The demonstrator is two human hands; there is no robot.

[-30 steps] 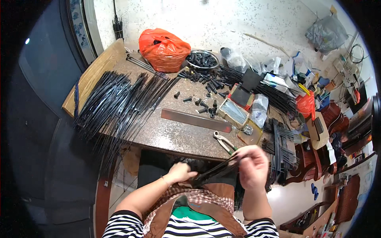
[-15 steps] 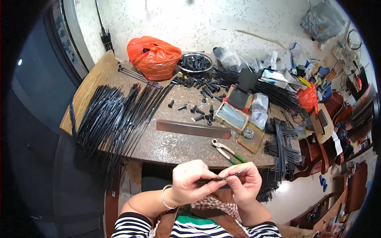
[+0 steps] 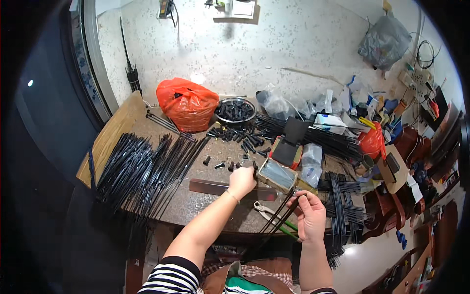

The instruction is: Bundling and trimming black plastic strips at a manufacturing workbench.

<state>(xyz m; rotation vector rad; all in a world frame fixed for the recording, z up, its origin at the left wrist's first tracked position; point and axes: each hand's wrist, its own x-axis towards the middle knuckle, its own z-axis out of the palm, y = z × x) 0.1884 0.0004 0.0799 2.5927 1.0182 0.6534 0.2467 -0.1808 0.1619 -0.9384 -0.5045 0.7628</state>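
My left hand reaches over a long flat brown bar to several small black pegs with wider heads on the table. Its fingers are curled down and mostly hidden behind the back of the hand, so I cannot make out what is in them. In my right hand a few thin black rods are pinched near their upper ends, slanting down toward me. Beneath these rods lies a pair of pincers with green handles. An open box of thin grey pins is between the hands, farther back.
A large bundle of black rods covers the table's left side. Behind are a red plastic bag, a metal bowl of black pegs and more rods. Crossed rod bundles sit at the right edge.
My hands were together at the near edge, working on thin dark pieces. Now my left hand has gone forward to the pegs, and my right hand holds the rods apart from it. The view has tilted up.
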